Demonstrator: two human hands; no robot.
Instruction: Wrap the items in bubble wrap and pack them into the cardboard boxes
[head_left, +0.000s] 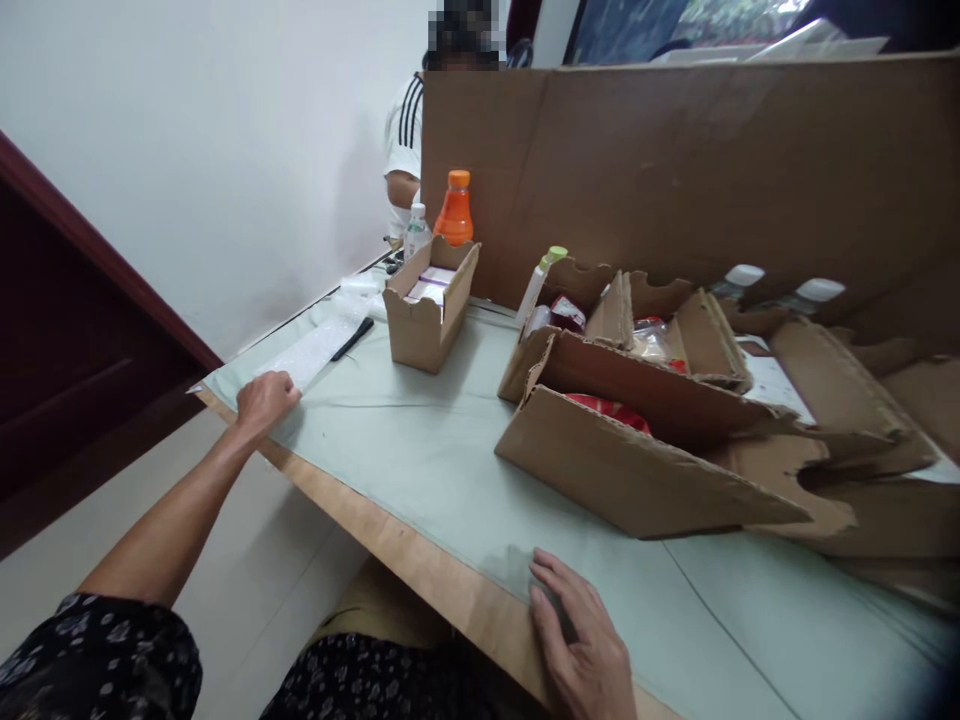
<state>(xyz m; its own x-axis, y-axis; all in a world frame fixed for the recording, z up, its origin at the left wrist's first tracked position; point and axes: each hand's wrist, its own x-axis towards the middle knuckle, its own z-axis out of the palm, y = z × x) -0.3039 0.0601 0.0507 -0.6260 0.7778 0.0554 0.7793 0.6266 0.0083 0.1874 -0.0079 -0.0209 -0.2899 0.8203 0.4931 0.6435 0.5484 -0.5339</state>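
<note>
At the left end of the table, my left hand [266, 402] is closed at the near end of a clear strip of bubble wrap [319, 345]; the fingertips are turned under and hidden. A black-handled tool [352, 340] lies beside the wrap, its other end not clear to me. My right hand [583, 635] rests at the front edge of the table, thumb and fingers apart, holding nothing. Just beyond it stands a long open cardboard box [637, 480] with a red package [611, 410] partly showing inside.
A small cardboard box [416, 335] holds white-and-purple boxes [431, 285]. Behind it are an orange bottle [454, 215] and a clear bottle [417, 232]. More cardboard bins fill the right side. A tall cardboard panel [675, 160] runs along the back; a person in a white sleeve [405, 125] sits behind.
</note>
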